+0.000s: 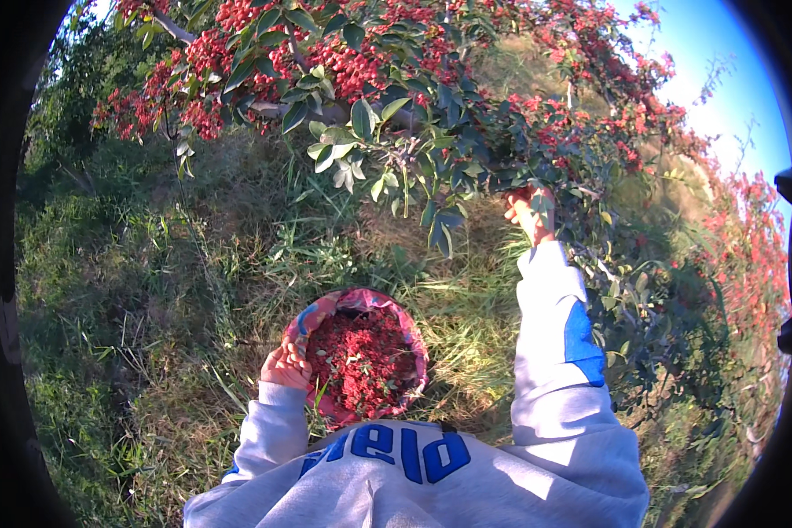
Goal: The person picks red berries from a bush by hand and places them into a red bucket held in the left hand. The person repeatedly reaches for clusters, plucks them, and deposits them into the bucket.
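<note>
My left hand point(287, 366) is at the left rim of a round container lined with pink patterned cloth point(419, 343); its fingers are curled, and whether they grip the rim is unclear. Clusters of small red berries point(360, 363) with a few green leaves fill much of the container. Up to the right, my right hand point(531, 208) reaches into the underside of a leafy branch. Leaves partly cover its fingers, so what they touch or hold cannot be made out. Red berry clusters point(554, 135) hang on the branches just above that hand.
A shrub branch point(333, 113) with green leaves and dense red berries point(353, 66) spans the top of the view. More leafy twigs point(624, 297) hang to the right of my right arm. Grass and weeds point(171, 317) surround the container, with thin upright stems on the left.
</note>
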Available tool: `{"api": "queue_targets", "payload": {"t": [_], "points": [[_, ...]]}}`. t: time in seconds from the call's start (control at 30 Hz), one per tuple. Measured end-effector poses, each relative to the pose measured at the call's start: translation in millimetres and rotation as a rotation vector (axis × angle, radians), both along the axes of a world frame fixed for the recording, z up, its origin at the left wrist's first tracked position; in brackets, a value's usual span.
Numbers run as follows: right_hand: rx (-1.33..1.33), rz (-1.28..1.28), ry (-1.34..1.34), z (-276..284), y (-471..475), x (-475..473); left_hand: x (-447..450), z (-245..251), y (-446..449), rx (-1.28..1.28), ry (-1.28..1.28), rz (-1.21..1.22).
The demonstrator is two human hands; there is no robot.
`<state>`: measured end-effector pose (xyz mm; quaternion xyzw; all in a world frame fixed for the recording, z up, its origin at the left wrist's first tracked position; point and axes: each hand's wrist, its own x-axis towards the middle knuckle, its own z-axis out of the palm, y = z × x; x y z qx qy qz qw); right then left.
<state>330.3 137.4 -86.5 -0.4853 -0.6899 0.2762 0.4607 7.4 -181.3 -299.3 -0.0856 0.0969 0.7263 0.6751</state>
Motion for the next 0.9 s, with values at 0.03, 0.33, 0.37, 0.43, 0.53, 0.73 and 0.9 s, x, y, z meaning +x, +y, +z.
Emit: {"api": "queue_targets", "payload": {"t": [0.03,0.33,0.37,0.43,0.53,0.73,0.9], "points": [[0.030,-0.029,-0.068,-5,8,5,1,3,0,-0.036,-0.007,0.010],[0.779,-0.579,-0.784,-37,22,-3,3,13,-9,-0.113,-0.005,0.040],[0.454,-0.273,-0.315,-26,14,0,2,11,-10,-0.100,-0.008,0.034],[-0.002,0.074,0.241,-12,-7,-6,1,6,-14,-0.100,0.010,0.049],[-0.185,0.216,0.580,-9,-37,-13,5,8,-16,-0.160,0.044,0.081],[-0.184,0.090,0.128,-6,-66,-22,13,21,-12,-0.095,0.015,0.005],[-0.203,0.365,0.115,-24,-114,-38,23,19,-7,-0.126,0.065,-0.017]]}}
